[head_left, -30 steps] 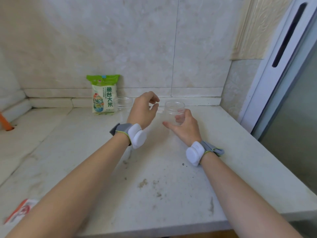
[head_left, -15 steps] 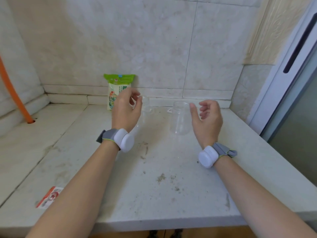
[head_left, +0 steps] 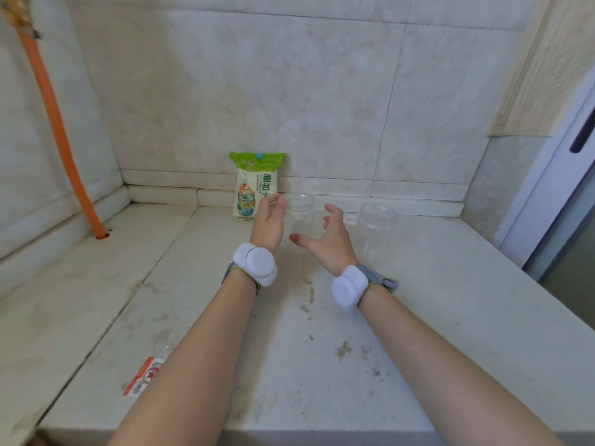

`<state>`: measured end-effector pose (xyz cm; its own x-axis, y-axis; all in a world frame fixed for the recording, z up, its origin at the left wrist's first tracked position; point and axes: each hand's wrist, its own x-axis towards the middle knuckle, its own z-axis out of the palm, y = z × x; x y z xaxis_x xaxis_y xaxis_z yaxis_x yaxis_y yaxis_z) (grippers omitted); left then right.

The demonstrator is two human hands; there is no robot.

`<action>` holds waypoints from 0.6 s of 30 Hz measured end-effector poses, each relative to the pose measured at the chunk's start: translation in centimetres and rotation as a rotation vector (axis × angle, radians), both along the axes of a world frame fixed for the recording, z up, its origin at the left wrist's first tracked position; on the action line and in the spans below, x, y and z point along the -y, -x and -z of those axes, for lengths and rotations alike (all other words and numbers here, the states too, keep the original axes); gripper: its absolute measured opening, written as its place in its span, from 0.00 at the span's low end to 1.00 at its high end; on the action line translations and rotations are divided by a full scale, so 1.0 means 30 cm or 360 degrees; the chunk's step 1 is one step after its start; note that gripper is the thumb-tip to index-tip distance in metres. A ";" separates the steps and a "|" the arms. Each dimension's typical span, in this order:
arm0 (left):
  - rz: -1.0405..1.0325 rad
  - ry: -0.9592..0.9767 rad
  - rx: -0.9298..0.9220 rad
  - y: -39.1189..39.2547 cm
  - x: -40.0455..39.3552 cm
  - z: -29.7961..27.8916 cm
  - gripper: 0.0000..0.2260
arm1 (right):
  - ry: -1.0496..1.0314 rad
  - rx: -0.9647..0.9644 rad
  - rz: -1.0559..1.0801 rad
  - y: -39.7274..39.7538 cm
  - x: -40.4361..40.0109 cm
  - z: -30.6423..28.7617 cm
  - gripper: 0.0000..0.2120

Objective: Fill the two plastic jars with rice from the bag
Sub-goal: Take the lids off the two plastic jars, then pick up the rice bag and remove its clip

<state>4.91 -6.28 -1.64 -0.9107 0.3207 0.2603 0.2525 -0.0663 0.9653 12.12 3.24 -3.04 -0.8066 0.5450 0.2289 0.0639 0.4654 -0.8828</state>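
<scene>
Rice bag and two clear jars: handling notes, left to right

Green-and-white plastic rice bag [head_left: 256, 185] stands upright against the back wall tiles, top looks sealed. Likely dense for its size, soft-sided, slick film; my call is to hold it by the body with both hands, not by the top seal.

Left hand [head_left: 268, 225], grip apart, fingers relaxed, holds nothing, just left of the near clear plastic jar [head_left: 299, 217]. Right hand [head_left: 325, 239], grip apart too, fingers spread, empty, on the jar's right. Whether either touches the jar, cannot tell.

Second clear plastic jar [head_left: 377, 228] stands upright further right, apart from both hands. Both jars lidless, empty. Probably very light, thin-walled, easy to tip or dent; take them low around the wall, steady while pouring.

White stone table [head_left: 322, 365]: gritty, plenty of bare surface in front of the jars for pouring. Orange pipe [head_left: 61, 140] at far left corner, front edge close to the forearms, door frame right.
</scene>
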 end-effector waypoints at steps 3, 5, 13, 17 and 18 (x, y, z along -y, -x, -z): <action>-0.0071 -0.0072 0.0012 0.005 -0.013 0.005 0.13 | 0.0014 -0.0022 0.0007 0.005 0.002 0.019 0.46; -0.0123 -0.0115 0.0051 0.017 -0.019 0.010 0.08 | 0.0018 -0.0024 -0.0018 -0.004 0.000 0.016 0.47; -0.0164 -0.0106 0.0074 0.028 -0.023 0.013 0.04 | -0.0110 -0.0001 0.0012 -0.020 0.029 0.025 0.35; -0.0425 -0.0131 0.0072 0.065 -0.022 -0.001 0.03 | -0.0194 -0.0014 0.0098 -0.020 0.031 0.034 0.28; -0.0487 -0.0108 0.0080 0.074 -0.023 -0.011 0.06 | -0.0207 -0.0020 0.0110 -0.019 0.033 0.035 0.28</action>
<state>2.71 -5.58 -1.31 -0.9745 0.0130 0.2240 0.2229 -0.0595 0.9730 12.70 2.25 -4.08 -0.7646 0.5643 0.3114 0.0890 0.5709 -0.8162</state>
